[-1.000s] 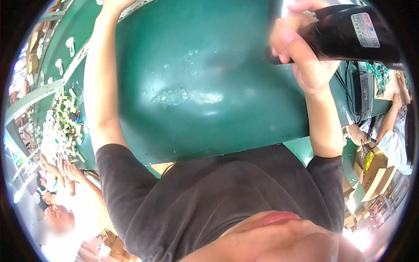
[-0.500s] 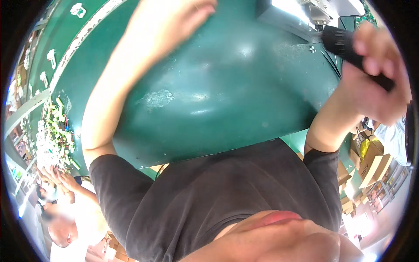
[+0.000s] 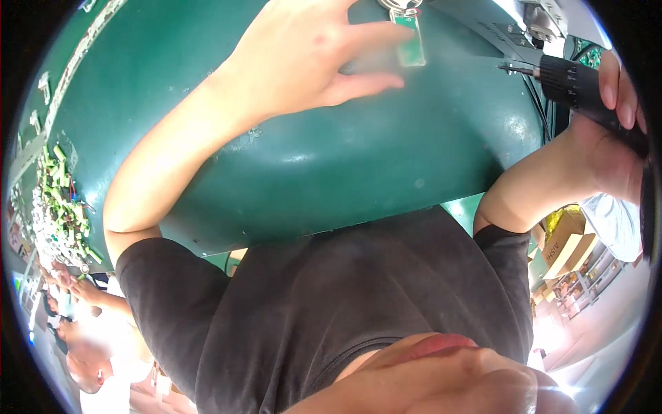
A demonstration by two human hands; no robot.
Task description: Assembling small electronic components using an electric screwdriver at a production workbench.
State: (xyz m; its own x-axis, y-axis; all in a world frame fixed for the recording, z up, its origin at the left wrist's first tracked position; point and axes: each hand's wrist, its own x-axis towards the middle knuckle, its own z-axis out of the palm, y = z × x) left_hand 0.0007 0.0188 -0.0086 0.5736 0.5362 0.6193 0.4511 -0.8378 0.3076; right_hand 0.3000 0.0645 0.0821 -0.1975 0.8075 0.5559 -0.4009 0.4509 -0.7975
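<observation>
Near the top of the table lies a small green circuit board (image 3: 413, 50) with a coil of light wire (image 3: 400, 5) at its far end. My left hand (image 3: 303, 58) reaches in beside it with thumb and fingers spread; one fingertip overlaps the board's left edge, and whether it touches I cannot tell. On the right, my right hand (image 3: 614, 155) is wrapped round a black electric screwdriver (image 3: 579, 90). Its thin metal bit (image 3: 518, 70) points left, toward the middle of the table.
A metal device (image 3: 545, 24) stands at the table's far right, with dark cables (image 3: 536, 103) beside it. Green and white parts are heaped (image 3: 62, 200) at the left, where a co-worker's hands (image 3: 72, 283) are busy. An open cardboard box (image 3: 569, 241) sits below right.
The circuit board with its wire has come into view. My left hand has moved right and its fingers have spread. My right hand has shifted slightly right and down with the screwdriver.
</observation>
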